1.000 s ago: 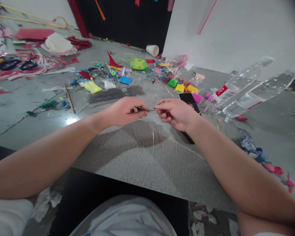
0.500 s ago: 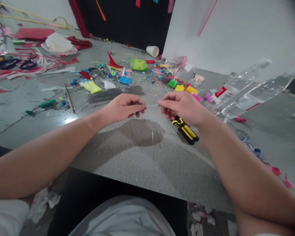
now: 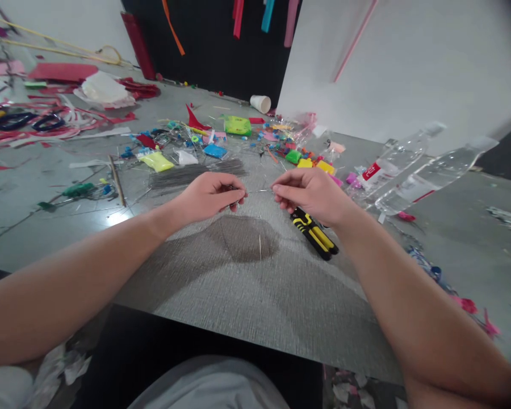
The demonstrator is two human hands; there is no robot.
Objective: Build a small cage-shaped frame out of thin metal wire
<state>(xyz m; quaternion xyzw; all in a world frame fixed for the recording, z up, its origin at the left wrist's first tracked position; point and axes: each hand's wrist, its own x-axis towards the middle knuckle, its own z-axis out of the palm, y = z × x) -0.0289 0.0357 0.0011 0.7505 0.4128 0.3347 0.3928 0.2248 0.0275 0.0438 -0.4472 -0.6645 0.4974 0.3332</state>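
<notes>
Fingertips have eased a little farther apart over the past second, and from my remote seat I've got the thin wire [image 3: 262,191] stretched across that gap, just above the table [image 3: 221,289], beyond and to the left of the yellow-and-black tool [image 3: 315,234]. Right hand [image 3: 309,190], over the tool's far end: thumb and forefinger pinching the wire. Left hand [image 3: 217,196], farther left of the tool: thumb and fingers pinching the other end, though I can't tell what the curled fingers hide. Going outward from the tool: grey wire bundle [image 3: 174,177] beyond and well left, clear bottle [image 3: 434,173] off to its right, white cup [image 3: 260,103] far beyond it.
</notes>
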